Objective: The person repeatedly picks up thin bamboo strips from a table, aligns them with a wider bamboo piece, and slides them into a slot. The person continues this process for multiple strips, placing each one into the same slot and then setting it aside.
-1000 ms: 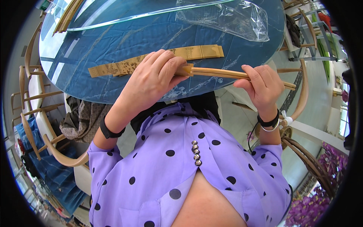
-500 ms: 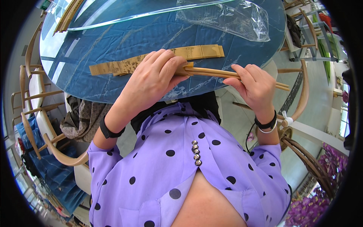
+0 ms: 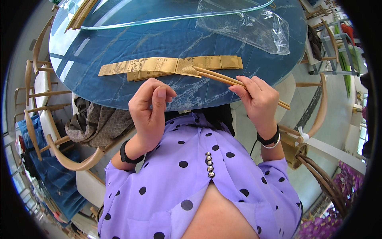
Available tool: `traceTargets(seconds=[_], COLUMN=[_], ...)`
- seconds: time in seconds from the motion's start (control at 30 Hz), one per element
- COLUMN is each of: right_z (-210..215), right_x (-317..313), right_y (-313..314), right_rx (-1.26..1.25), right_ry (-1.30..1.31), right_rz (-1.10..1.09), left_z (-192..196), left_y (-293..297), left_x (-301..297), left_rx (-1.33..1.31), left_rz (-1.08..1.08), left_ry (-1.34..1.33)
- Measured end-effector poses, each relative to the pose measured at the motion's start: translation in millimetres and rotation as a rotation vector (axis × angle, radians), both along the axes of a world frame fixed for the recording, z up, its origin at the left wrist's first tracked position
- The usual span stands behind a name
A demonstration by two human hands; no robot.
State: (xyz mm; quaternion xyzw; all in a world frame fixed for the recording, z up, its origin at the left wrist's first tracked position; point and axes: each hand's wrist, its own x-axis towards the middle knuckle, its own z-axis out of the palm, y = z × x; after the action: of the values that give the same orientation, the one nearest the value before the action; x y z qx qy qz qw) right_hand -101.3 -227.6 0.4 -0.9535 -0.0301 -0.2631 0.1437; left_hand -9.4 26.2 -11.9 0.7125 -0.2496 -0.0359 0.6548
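My right hand (image 3: 258, 97) pinches a pair of light wooden chopsticks (image 3: 225, 78) between thumb and fingers, and their rear ends stick out beyond the palm. The front tips point left, over the end of the flat gold paper sleeves (image 3: 153, 65). These patterned sleeves lie overlapping in a long row near the table's front edge. Whether the tips touch the paper, I cannot tell. My left hand (image 3: 149, 111) is raised just in front of the table edge, below the sleeves. Its fingers are curled in with the thumb against them, and nothing shows in it.
A round blue marbled table (image 3: 115, 89) carries a raised glass disc (image 3: 175, 16). Clear plastic wrapping (image 3: 262, 32) lies at the back right, a bundle of chopsticks (image 3: 81, 15) at the back left. Wooden chairs (image 3: 85, 164) stand around, one with a brown patterned cloth (image 3: 99, 123).
My left hand has let go of the sleeve and drawn back toward me, curling its fingers. The sleeves now lie on the table. The chopsticks have tilted, tips farther up, still in my right hand.
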Motion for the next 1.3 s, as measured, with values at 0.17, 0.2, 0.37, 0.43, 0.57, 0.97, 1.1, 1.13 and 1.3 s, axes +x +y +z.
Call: traceTargets(seconds=[0.17,0.2,0.37,0.43,0.57,0.97,1.1,1.13,1.3], right_z=[-0.5,-0.2,-4.2,-5.5,-11.5,-10.2,-6.8,-6.3,-6.5], right_x=[2.8,2.1,-1.5,-3.1,-5.3,-7.1,-5.5,-5.3,-2.7], right_y=[17.1,19.9,31.6,35.3,36.4,48.5,54.5,54.9,55.8], right_rx=[-0.015,-0.032,-0.046,-0.029,0.016,-0.051,0.031,0.035,0.048], right_ry=[-0.004,0.004,0.02,0.034,0.041,0.018,0.017,0.013,0.0], right_rz=[0.026,0.03,0.027,0.029,0.043,-0.007,-0.037,-0.037,-0.039], left_z=[-3.3,-7.3,-7.9,-3.1,-7.9,0.2,2.4,0.4,0.1], left_y=[-16.0,-16.8,-30.3,-35.9,-35.5,-39.8,-42.1,-41.1,-41.8], left_x=[-4.5,-3.4,-5.3,-5.9,-5.4,-2.6,-1.6,-1.2,-2.7], left_rx=[-0.26,-0.298,-0.394,-0.419,-0.396,-0.419,-0.398,-0.396,-0.35], left_rz=[-0.039,-0.025,0.079,0.095,0.024,0.007,-0.006,-0.02,-0.064], left_ry=[0.635,0.632,0.653,0.67,0.649,0.627,0.569,0.543,0.575])
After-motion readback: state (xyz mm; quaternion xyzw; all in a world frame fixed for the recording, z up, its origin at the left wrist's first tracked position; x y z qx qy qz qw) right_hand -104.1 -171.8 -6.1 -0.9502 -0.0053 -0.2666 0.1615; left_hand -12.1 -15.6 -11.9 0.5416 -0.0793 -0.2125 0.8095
